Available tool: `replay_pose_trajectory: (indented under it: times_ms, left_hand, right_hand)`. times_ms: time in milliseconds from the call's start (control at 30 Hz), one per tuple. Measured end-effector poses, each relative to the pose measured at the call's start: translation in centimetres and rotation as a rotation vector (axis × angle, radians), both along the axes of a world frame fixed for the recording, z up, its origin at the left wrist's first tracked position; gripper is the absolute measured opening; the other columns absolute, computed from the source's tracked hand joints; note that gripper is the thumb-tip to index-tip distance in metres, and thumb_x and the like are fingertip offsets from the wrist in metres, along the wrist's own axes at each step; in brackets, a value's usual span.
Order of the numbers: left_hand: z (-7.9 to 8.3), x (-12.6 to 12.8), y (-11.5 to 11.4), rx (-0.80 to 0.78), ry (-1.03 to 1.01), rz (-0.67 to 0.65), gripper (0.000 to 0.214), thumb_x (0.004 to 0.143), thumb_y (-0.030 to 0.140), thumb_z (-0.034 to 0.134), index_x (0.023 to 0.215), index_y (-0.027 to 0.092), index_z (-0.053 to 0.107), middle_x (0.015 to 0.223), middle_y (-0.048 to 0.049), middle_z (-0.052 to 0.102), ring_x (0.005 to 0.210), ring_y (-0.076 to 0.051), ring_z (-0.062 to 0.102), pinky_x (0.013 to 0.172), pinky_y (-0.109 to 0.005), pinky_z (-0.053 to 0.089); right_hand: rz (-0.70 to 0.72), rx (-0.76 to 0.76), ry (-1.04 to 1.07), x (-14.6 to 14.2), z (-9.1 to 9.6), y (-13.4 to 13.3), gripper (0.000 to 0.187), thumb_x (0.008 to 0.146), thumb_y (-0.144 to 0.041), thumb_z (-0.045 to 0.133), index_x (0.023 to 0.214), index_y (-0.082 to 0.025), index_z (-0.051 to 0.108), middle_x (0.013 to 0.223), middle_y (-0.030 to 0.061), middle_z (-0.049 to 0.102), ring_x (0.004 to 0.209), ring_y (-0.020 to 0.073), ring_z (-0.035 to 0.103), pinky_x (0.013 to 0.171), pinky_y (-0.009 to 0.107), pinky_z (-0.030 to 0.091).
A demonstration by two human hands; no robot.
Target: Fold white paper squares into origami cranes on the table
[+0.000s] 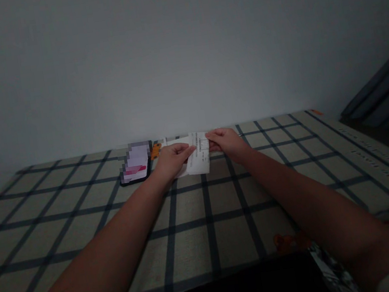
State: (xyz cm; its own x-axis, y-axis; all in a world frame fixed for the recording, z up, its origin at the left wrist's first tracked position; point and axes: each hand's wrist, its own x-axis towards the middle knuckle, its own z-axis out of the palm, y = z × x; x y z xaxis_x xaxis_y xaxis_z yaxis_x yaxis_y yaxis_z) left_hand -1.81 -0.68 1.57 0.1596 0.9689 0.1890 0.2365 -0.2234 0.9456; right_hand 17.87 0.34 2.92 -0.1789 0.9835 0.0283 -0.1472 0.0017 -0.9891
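The left hand (174, 160) is pinching the paper (200, 162) between thumb and fingers; the right hand (230, 143) is pinching its upper right edge. The paper is lying between the hands, at the far side of the checked cloth (225, 229). It is showing a white face with dark print, too small to read, and a pale section is extending leftward beneath the left hand. The phone (135, 163) is lying to the left.
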Motion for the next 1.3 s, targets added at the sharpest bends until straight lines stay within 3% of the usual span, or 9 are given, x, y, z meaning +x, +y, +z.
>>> replay_pose_trajectory:
  times_ms: [100, 267, 533, 667, 967, 1300]
  left_hand:
    - [-0.03, -0.09, -0.02, 0.012, 0.008, 0.014, 0.035, 0.073, 0.05, 0.073, 0.076, 0.015, 0.073, 0.07, -0.0035, 0.069, 0.059, -0.013, 0.056, 0.057, -0.024, 0.041]
    - [-0.38, -0.29, 0.3, 0.043, -0.059, 0.114, 0.039, 0.072, 0.054, 0.074, 0.078, 0.015, 0.073, 0.073, -0.0045, 0.07, 0.064, -0.016, 0.061, 0.062, -0.026, 0.046]
    - [0.29, 0.38, -0.1, -0.167, -0.302, 0.054, 0.033, 0.068, 0.045, 0.078, 0.084, 0.015, 0.075, 0.08, -0.006, 0.072, 0.066, -0.013, 0.061, 0.06, -0.024, 0.048]
    - [0.32, 0.33, -0.08, -0.218, -0.286, 0.022, 0.025, 0.064, 0.037, 0.08, 0.072, 0.015, 0.073, 0.072, -0.0049, 0.069, 0.058, -0.01, 0.056, 0.054, -0.022, 0.045]
    - [0.05, -0.12, 0.03, -0.022, -0.129, 0.118, 0.036, 0.07, 0.049, 0.075, 0.079, 0.014, 0.074, 0.071, -0.0052, 0.07, 0.062, -0.015, 0.06, 0.062, -0.026, 0.047]
    - [0.38, 0.01, -0.28, 0.09, -0.043, 0.105, 0.034, 0.074, 0.05, 0.072, 0.079, 0.016, 0.075, 0.071, -0.004, 0.071, 0.063, -0.016, 0.062, 0.062, -0.027, 0.049]
  right_hand:
    - [0.017, -0.012, 0.02, 0.01, -0.17, -0.07, 0.012, 0.091, -0.015, 0.056, 0.083, -0.015, 0.065, 0.078, 0.0049, 0.072, 0.067, 0.0108, 0.067, 0.072, 0.027, 0.059]
    - [0.199, -0.059, -0.051, 0.03, -0.65, -0.03, 0.008, 0.088, -0.016, 0.062, 0.085, -0.014, 0.069, 0.077, 0.0055, 0.072, 0.066, 0.0103, 0.066, 0.07, 0.025, 0.058]
    - [0.016, 0.038, -0.146, -0.15, -0.25, 0.03, 0.011, 0.082, -0.009, 0.065, 0.073, -0.014, 0.069, 0.069, 0.0026, 0.07, 0.06, 0.0094, 0.064, 0.064, 0.024, 0.057]
    - [-0.021, 0.079, -0.161, -0.04, -0.22, 0.19, 0.009, 0.081, -0.011, 0.066, 0.073, -0.014, 0.069, 0.068, 0.0019, 0.07, 0.059, 0.0095, 0.064, 0.063, 0.024, 0.057]
    - [0.107, -0.035, -0.056, 0.06, -0.86, 0.36, 0.008, 0.085, -0.016, 0.064, 0.087, -0.014, 0.072, 0.077, 0.0047, 0.074, 0.065, 0.0098, 0.066, 0.067, 0.023, 0.057]
    - [0.03, -0.029, -0.088, -0.16, -0.38, -0.04, 0.009, 0.085, -0.014, 0.064, 0.078, -0.015, 0.07, 0.077, 0.0044, 0.073, 0.066, 0.0101, 0.066, 0.069, 0.024, 0.057]
